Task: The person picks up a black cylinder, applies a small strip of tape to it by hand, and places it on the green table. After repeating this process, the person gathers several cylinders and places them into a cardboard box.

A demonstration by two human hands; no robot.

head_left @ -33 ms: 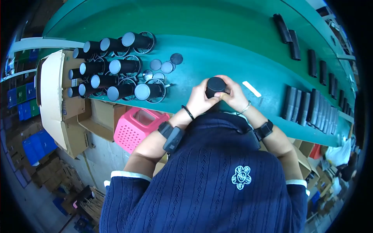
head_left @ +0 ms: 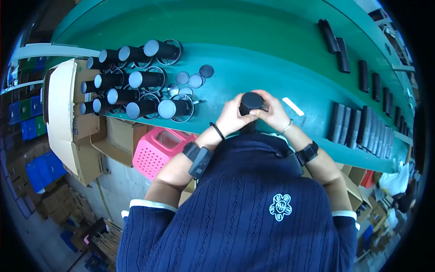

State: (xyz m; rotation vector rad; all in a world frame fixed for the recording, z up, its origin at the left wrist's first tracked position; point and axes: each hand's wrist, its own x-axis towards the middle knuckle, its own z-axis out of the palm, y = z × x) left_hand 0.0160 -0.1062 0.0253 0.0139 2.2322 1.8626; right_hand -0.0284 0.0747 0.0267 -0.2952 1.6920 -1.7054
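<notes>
Both of my hands are wrapped round an upright black cylinder (head_left: 252, 102) with a flat round top, at the front edge of the green table. My left hand (head_left: 233, 115) closes on its left side, and my right hand (head_left: 274, 113) on its right. The thumbs meet at its near side; its lower part is hidden. To the left stand several black cylinders with pale grey round ends, such as the nearest one (head_left: 174, 109), set in round metal rings. Beside them lie several loose discs, among them a grey disc (head_left: 195, 81) and a black disc (head_left: 206, 70).
A white strip (head_left: 293, 106) lies right of my hands. Farther right are rows of black tubes (head_left: 345, 124), with more along the back. An open cardboard box (head_left: 63, 109) stands at the table's left end. Below the front edge is a pink perforated plastic stool (head_left: 154, 156).
</notes>
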